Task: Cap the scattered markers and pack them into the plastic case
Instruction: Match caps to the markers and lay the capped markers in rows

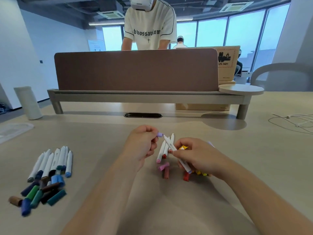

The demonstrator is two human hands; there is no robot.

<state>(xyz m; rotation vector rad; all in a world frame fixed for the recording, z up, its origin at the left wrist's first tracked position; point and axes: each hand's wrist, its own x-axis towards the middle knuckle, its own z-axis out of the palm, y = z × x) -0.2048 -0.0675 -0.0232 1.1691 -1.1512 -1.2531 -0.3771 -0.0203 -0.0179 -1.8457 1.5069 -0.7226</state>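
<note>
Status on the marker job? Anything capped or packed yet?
Done: nothing clearly finished. The row of markers at left seems capped only on the near ends, with loose caps heaped beside.
In hand: left hand pinches a purple cap at the tip of the white marker that the right hand grips.
Left: that row, the middle markers and pink cap, and all packing.

Beige table; brown divider panel on grey riser shelf across it, cardboard box at right end. Beyond panel, person in white shirt standing. Tall windows behind, hazy blue daylight. White wall left. Exposed ceiling, vent units. White cable far right.
</note>
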